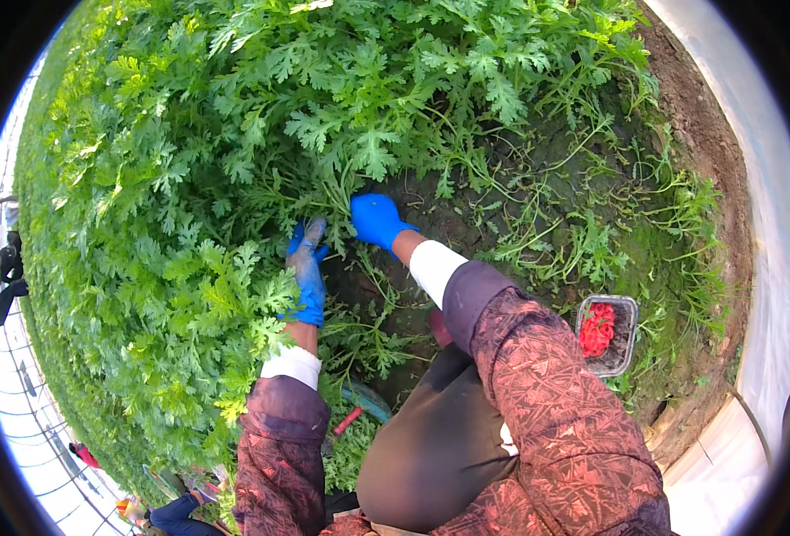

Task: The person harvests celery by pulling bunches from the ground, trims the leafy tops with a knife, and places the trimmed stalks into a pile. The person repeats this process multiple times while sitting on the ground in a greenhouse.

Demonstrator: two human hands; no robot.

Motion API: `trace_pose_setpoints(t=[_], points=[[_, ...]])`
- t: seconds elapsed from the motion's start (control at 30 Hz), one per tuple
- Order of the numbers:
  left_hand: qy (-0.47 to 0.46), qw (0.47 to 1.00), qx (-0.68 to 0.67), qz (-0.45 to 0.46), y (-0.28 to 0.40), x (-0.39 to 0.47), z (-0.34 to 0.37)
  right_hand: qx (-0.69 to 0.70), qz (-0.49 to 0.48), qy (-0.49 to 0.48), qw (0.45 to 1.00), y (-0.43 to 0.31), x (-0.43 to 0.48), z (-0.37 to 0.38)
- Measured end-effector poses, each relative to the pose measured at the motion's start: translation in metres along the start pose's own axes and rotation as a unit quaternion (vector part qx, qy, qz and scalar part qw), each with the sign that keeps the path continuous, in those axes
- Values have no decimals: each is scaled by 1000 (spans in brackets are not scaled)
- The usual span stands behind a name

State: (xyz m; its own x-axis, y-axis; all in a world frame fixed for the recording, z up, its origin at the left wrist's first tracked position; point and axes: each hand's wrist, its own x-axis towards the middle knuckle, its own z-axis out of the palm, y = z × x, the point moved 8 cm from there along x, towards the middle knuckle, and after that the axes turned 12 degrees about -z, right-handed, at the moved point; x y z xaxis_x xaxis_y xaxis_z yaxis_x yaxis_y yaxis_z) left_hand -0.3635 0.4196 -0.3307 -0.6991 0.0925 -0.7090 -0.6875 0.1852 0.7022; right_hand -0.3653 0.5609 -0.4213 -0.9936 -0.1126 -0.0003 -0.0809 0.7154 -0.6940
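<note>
Both my hands wear blue gloves and reach to the base of a dense stand of leafy green plants with lobed leaves [375, 151]. My right hand [378, 218] is closed against stems at the edge of the stand; its fingertips are hidden, so its grip cannot be told. Just left of it is my left hand [309, 268], its glove smeared with soil, fingers pointing up into the stems and thumb apart. Whether it holds any stem cannot be told. Under my forearms, cut or fallen sprigs [381, 342] lie on dark soil.
A clear plastic box [626, 335] holding red bands or ties [597, 328] stands on the ground at the right. A red-handled tool [348, 421] lies near my left forearm. Plastic sheeting [763, 201] borders the bed. Other people [174, 516] are at the far left and lower left.
</note>
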Motion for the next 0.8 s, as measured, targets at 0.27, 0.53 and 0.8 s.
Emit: trace_pose_setpoints(t=[0.27,0.53,0.8], points=[[10,995,92,47,-1,-92,38,489,82,-42,867,0,-73,-86],[-166,967,146,127,13,-259,32,758,139,-43,636,-158,-97,-196],[-29,959,-53,276,75,-390,-118,573,-169,-177,782,-412,-104,-234]])
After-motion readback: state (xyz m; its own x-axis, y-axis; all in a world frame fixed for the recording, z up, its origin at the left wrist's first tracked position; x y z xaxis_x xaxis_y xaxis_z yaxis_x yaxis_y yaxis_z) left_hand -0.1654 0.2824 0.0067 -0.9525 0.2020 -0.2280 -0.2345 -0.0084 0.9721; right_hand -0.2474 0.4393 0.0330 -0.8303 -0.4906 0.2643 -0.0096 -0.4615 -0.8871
